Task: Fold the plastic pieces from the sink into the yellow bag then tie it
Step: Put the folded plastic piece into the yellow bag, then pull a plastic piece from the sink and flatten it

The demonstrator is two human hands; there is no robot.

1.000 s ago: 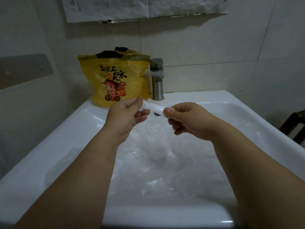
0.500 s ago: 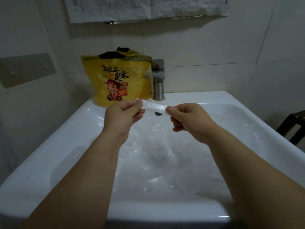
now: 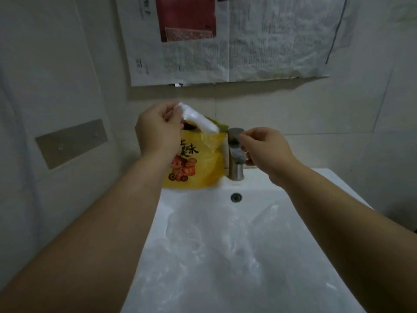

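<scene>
The folded plastic piece (image 3: 198, 120), a white strip, is pinched at its top end between the thumb and curled fingers of the left hand (image 3: 158, 131). It slants down from that hand toward the right one, and its lower end meets the open top of the yellow bag (image 3: 203, 166). Whether that end is already inside I cannot tell. The bag stands upright just below and beyond the left hand, with something dark showing at its mouth.

The right hand (image 3: 268, 150) is apart from the strip, fingers loosely curled with nothing seen in them, in front of the metal tap (image 3: 235, 170). Beneath both forearms, the white sink (image 3: 320, 184) holds more clear crumpled plastic pieces (image 3: 225, 245) across its basin. Bare wall tile lies above the hands, below a hung newspaper (image 3: 225, 46).
</scene>
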